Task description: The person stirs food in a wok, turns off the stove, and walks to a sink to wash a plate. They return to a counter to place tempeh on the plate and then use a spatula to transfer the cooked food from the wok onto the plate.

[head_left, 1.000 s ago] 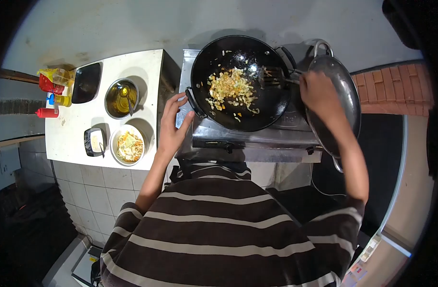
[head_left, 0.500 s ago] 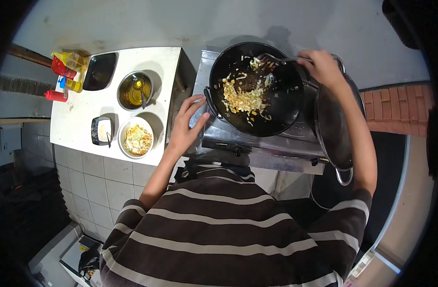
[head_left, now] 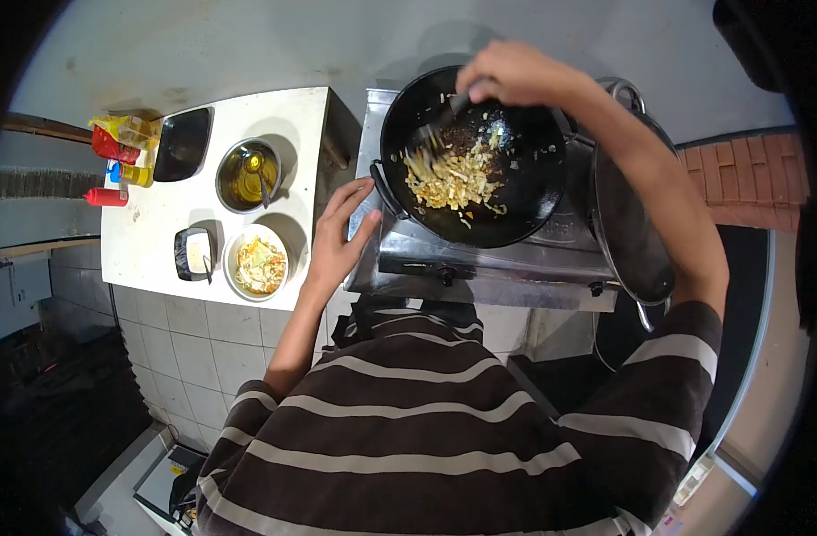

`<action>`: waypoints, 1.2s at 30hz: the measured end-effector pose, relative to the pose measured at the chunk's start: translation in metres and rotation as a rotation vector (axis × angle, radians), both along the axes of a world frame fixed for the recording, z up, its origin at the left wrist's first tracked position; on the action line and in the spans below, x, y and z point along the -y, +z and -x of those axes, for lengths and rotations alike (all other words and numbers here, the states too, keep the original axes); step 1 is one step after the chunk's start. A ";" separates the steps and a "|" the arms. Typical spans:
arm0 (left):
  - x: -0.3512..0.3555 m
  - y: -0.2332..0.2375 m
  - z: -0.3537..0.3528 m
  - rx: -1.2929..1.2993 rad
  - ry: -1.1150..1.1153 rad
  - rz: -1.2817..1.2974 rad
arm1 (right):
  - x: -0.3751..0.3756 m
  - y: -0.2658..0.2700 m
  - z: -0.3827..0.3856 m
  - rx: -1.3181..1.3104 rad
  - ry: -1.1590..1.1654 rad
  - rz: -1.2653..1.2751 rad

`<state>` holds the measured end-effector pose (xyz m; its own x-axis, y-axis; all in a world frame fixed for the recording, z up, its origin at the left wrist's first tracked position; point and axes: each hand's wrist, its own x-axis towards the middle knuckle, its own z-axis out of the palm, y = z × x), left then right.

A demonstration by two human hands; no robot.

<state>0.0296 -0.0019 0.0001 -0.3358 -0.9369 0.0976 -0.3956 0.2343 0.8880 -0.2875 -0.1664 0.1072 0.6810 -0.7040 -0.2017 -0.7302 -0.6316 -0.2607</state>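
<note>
A black wok (head_left: pixel 533 201) sits on the metal stove (head_left: pixel 480 261), with chopped pale and yellowish food (head_left: pixel 453 183) on its left side. My right hand (head_left: pixel 507 73) is over the wok's far rim, closed round the handle of a spatula (head_left: pixel 435 129). The spatula's head is blurred and touches the food. Beside the wok's left handle (head_left: pixel 389 189) is my left hand (head_left: pixel 341 237), its fingers apart and nothing in it. Whether its fingertips touch the handle I cannot tell.
A white table (head_left: pixel 150 241) at the left bears a metal bowl of oil (head_left: pixel 250 175), a bowl of chopped food (head_left: pixel 258 266), a small black dish (head_left: pixel 195 254), a black tray (head_left: pixel 183 145) and bottles. A large pan (head_left: pixel 632 214) stands right of the wok.
My right hand has moved left across the wok's far side, and the spatula head has moved down-left into the food. The food lies more bunched together. My left hand has hardly moved.
</note>
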 end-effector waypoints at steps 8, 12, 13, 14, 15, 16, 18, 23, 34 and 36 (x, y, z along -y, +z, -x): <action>-0.003 -0.001 0.001 -0.046 0.005 -0.003 | -0.051 0.058 0.054 -0.122 -0.220 0.074; -0.003 0.001 0.003 -0.050 0.019 -0.009 | -0.063 0.018 0.090 -0.165 -0.369 -0.034; -0.004 0.001 0.003 -0.066 0.019 -0.014 | -0.068 0.006 0.087 -0.179 -0.374 -0.135; -0.005 0.001 0.003 -0.068 0.018 -0.013 | -0.077 -0.007 0.082 -0.153 -0.511 -0.286; -0.005 0.001 0.002 -0.055 0.024 -0.029 | -0.092 -0.018 0.076 -0.015 -0.601 -0.331; -0.004 0.000 0.001 -0.041 0.032 -0.047 | -0.109 -0.029 0.071 0.085 -0.635 -0.254; -0.003 -0.002 0.000 -0.052 0.028 -0.040 | -0.126 -0.010 0.051 0.154 -0.515 -0.217; -0.003 0.000 0.000 -0.043 0.018 -0.042 | -0.189 0.047 0.018 0.119 -0.503 0.178; -0.007 -0.006 0.004 -0.109 0.041 -0.047 | -0.292 -0.016 -0.027 0.072 -0.894 -0.036; -0.009 -0.001 0.006 -0.108 0.037 -0.055 | -0.279 -0.046 -0.034 0.176 -0.909 0.004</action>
